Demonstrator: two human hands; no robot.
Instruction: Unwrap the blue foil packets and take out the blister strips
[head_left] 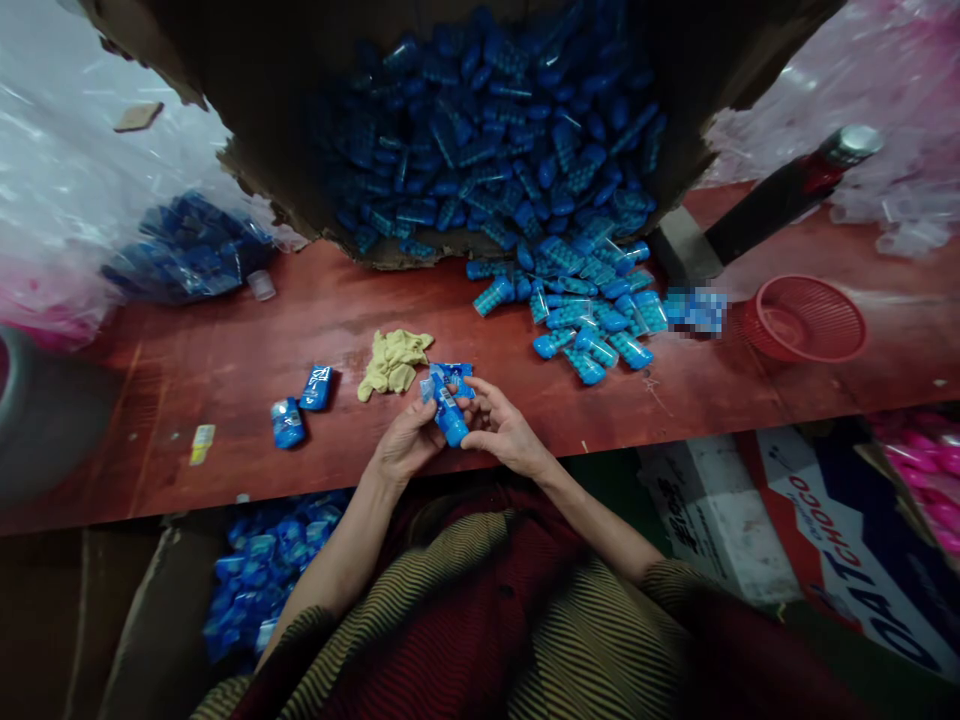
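Above the table's front edge, my left hand is closed around a small blue bottle with a printed blue label. My right hand is curled at its other side, thumb by the rounded blue end and fingers along the label. Blue printed labels lie just behind the bottle; whether they touch it I cannot tell. A crumpled pale yellow cloth rests beyond my left hand. Farther left are two labelled blue bottles. A pile of clear tubes with blue caps and blue beads spreads out behind my right hand.
A torn cardboard box full of blue bottles opens toward me. On the right stand a red plastic basket and a dark-handled tool. A grey bucket is at left. Below the table edge, more blue bottles fill a box.
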